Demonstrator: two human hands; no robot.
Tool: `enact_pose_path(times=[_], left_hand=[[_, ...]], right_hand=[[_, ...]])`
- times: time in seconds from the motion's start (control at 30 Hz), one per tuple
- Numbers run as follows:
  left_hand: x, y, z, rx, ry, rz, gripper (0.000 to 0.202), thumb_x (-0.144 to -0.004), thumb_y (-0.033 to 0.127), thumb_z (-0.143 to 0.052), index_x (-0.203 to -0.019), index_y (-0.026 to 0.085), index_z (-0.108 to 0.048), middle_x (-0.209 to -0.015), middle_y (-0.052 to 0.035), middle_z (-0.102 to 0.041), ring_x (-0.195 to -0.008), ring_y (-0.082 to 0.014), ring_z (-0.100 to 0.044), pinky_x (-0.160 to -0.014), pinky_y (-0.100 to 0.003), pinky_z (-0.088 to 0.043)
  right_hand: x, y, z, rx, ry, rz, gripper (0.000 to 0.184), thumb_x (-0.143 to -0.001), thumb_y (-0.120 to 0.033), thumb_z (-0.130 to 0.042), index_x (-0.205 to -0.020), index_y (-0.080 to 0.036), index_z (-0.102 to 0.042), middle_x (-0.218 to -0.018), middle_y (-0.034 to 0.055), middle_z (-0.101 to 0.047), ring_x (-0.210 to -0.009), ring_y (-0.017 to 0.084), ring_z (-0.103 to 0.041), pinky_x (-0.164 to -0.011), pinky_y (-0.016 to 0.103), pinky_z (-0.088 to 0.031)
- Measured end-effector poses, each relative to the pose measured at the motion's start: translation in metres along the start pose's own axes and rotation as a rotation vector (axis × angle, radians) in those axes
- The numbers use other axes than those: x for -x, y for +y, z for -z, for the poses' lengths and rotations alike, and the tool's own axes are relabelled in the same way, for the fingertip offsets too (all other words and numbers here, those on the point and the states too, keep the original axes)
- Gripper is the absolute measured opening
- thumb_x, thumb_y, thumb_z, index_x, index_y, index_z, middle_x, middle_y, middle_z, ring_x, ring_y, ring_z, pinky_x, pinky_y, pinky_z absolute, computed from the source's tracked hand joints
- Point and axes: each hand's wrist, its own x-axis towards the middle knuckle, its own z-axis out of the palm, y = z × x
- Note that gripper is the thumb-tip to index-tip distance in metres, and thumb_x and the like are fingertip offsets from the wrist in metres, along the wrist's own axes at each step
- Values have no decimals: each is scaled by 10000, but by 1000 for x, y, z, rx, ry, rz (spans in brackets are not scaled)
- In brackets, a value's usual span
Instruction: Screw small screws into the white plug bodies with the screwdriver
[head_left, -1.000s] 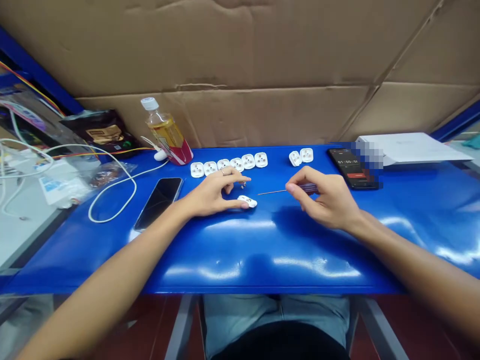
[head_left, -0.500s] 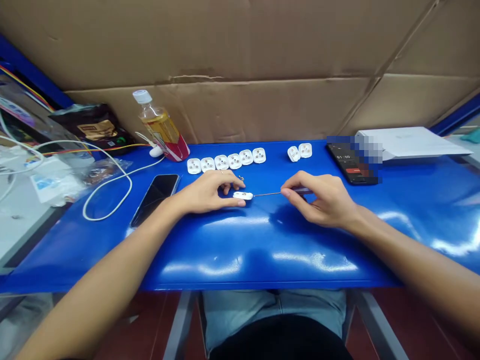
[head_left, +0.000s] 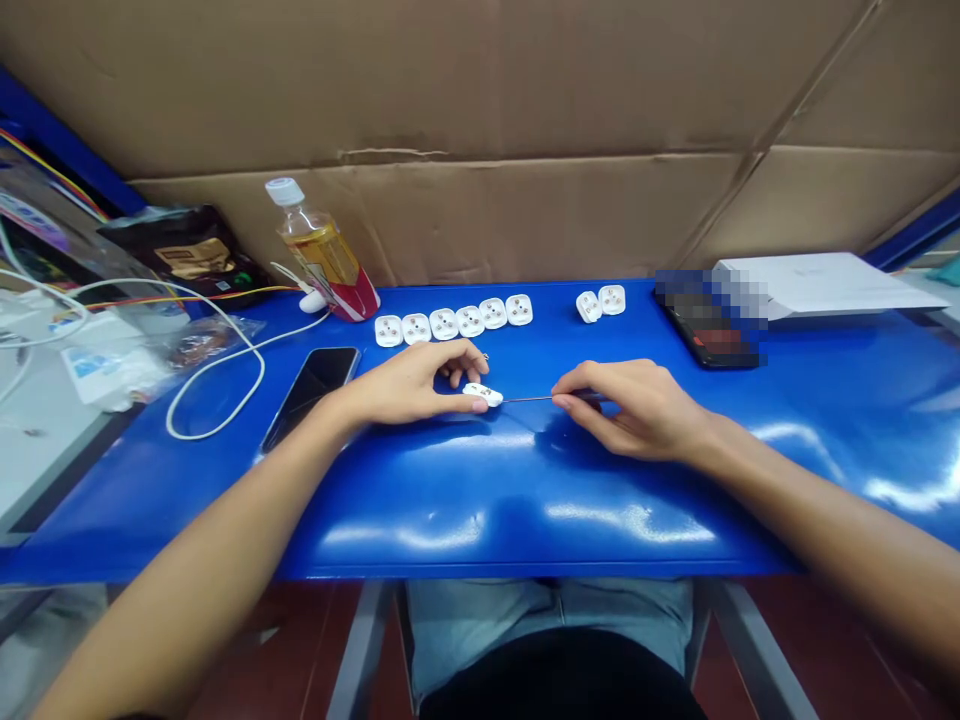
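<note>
At the far left, a white cable (head_left: pixel 263 372) loops over the desk (head_left: pixel 525 540), with a black bag (head_left: pixel 195 255) behind it. A bottle (head_left: pixel 330 255) stands near the cardboard wall (head_left: pixel 525 100), and a dark phone (head_left: pixel 315 395) lies at an angle just beyond the left forearm.

Next comes the left hand (head_left: pixel 409 385), reaching in from the left with its thumb and fingers closed round a white socket (head_left: pixel 484 393). The thumb lies along the near side; the index finger arches above, apart from the piece, and how the other fingers grip behind is hard to tell. The socket is turned nearly edge-on, its long axis running roughly left to right, its right end dipping slightly towards the person. A small metal bit (head_left: pixel 486 357) shows beside the index fingertip. Behind this hand, six more sockets (head_left: pixel 444 323) form a row.

To the right of the held socket, a thin screwdriver (head_left: pixel 527 400) points left, nearly in line with that long axis. Its tip meets or almost meets the right end; actual contact is too small to tell. The right hand (head_left: pixel 637 405) pinches it between thumb and index finger, the handle mostly hidden.

Two white pieces (head_left: pixel 612 299) sit beyond the right hand; farther right are a second phone (head_left: pixel 709 330) and a white box (head_left: pixel 825 280). A broad shiny stretch of desk separates both hands from the near edge.
</note>
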Motion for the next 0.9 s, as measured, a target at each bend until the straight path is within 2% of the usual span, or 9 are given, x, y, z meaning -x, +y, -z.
enact_pose_path(times=[0.13, 0.27, 0.43, 0.53, 0.67, 0.73, 0.83, 0.9], left_hand=[[0, 2, 1, 29, -28, -19, 471, -861, 566, -797, -1142, 197, -715, -1043, -53, -714, -886, -181, -617, -804, -305, -501], [-1, 2, -1, 23, 29, -61, 466, -798, 497, -869, -1118, 194, -716, -1019, -43, -695, -888, -179, -596, -817, -308, -497], [-4, 0, -7, 23, 68, -116, 443, -823, 449, -857, -1159, 198, -713, -1088, -57, -696, -922, -184, -603, -846, -312, -510], [-4, -2, -8, -1, 88, -97, 538, -810, 497, -865, -1230, 201, -704, -1119, -65, -703, -931, -191, -611, -860, -323, -516], [-3, -4, -6, -2, 92, -85, 679, -744, 552, -903, -1298, 221, -693, -1144, -69, -718, -946, -208, -626, -859, -330, -519], [-3, -6, -3, -10, 141, -73, 585, -823, 553, -839, -1286, 223, -704, -1165, -74, -725, -947, -207, -637, -841, -319, -515], [-5, -11, -2, -103, 290, -48, 326, -999, 466, -646, -1144, 198, -761, -1092, -71, -750, -886, -184, -643, -797, -298, -491], [-7, -14, -4, -184, 351, -44, 282, -1004, 420, -634, -1051, 190, -789, -962, -54, -752, -782, -164, -615, -732, -287, -466]], right_hand=[[0, 0, 0, -10, -78, 37, 139, -1064, -275, -529, -1047, -230, -659, -867, 22, -782, -721, 175, -733, -636, 269, -512], [1, 2, -2, -16, -115, 46, 138, -1073, -287, -524, -1067, -222, -646, -899, 28, -773, -739, 178, -723, -659, 275, -509], [1, 6, -3, -7, -167, 14, 150, -1083, -299, -508, -1098, -225, -638, -956, 33, -777, -788, 188, -732, -694, 288, -519], [1, 5, -3, -2, -147, 20, 146, -1082, -288, -517, -1103, -216, -642, -965, 37, -781, -806, 189, -741, -702, 287, -522], [2, 3, -1, 12, -28, 62, 133, -1069, -255, -542, -1091, -197, -660, -922, 32, -792, -769, 171, -748, -660, 268, -504], [2, 2, 0, 35, 23, 73, 129, -1065, -250, -550, -1083, -196, -666, -910, 29, -797, -757, 163, -750, -647, 260, -496], [2, 2, 1, 53, 49, 74, 118, -1060, -245, -557, -1066, -201, -667, -896, 20, -799, -745, 156, -751, -635, 258, -486], [2, 2, 2, 54, 50, 83, 114, -1056, -243, -558, -1053, -202, -665, -881, 15, -796, -734, 156, -750, -621, 263, -478]])
